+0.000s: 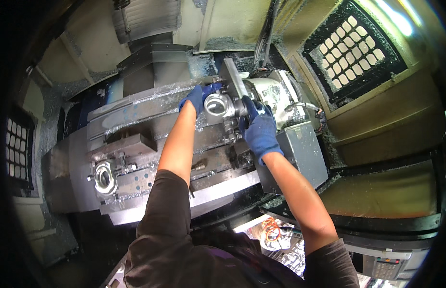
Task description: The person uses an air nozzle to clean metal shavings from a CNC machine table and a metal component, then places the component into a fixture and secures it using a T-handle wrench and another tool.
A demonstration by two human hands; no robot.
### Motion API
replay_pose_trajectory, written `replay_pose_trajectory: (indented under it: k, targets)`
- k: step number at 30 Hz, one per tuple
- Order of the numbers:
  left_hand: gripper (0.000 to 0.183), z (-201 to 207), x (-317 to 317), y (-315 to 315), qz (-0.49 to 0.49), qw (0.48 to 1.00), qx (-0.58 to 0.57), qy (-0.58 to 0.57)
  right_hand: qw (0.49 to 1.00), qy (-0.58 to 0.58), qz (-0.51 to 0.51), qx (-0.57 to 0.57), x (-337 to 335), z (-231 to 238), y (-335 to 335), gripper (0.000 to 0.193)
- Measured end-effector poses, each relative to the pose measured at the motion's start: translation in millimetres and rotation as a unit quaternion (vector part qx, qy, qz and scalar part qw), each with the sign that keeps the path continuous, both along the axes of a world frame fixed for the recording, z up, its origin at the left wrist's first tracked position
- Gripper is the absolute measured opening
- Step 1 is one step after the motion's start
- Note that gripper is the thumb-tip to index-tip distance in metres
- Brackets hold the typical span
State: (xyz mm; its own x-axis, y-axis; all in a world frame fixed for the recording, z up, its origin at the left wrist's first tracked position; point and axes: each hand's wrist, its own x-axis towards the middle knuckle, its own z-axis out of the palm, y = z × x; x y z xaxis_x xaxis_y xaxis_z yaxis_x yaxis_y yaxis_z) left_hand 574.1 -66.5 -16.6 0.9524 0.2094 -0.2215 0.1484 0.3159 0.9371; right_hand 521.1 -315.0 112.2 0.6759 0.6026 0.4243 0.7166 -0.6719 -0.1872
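Both my hands wear blue gloves and reach to a silvery metal casting with a round ring opening (216,104), set against an upright metal plate (233,79). My left hand (199,97) is at the casting's far left side, fingers bent toward small clamp hardware by the plate; what they hold is hidden. On the right, my right hand (259,128) curls its fingers around the casting's right end, close to the plate's lower edge. Bolts and clamp pieces (231,129) show just below the casting.
A second ring-shaped casting (105,177) sits beside a metal block (124,146) on the slotted machine table (160,115), at the left. Right of my hands stand a grey box-shaped housing (302,153) and a hose fitting (304,105). Metal chips lie about.
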Motion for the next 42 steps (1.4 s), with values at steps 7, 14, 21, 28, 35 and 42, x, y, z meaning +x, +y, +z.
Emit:
replay_pose_trajectory:
  k: [7,14,21,28,35,42]
  targets:
    - [0.051,-53.5,-10.5,13.8,0.158,0.987,-0.010,0.034,1.000,0.008,-0.006,-0.010,1.6,-2.7,-1.7,0.057]
    - [0.066,-4.2,-125.5,-52.0,0.163,0.967,0.033,-0.192,0.999,0.033,-0.023,-0.032,4.3,-2.8,-1.1,0.053]
    - [0.084,-7.5,-81.7,-61.5,0.158,0.887,0.279,-0.333,0.999,-0.033,-0.005,-0.001,2.9,-6.9,2.7,0.055]
    - [0.053,25.0,-80.4,-88.0,0.211,0.969,-0.078,-0.108,0.990,0.082,-0.065,-0.089,1.0,-0.8,1.3,0.056]
    - [0.054,24.5,-81.1,-91.9,0.177,0.963,-0.116,-0.164,0.998,0.014,-0.054,-0.035,2.2,-3.7,-4.1,0.053]
    - [0.050,5.3,-86.2,-81.4,0.252,0.950,-0.057,-0.177,0.997,0.005,-0.057,-0.049,7.6,-14.9,-0.9,0.051]
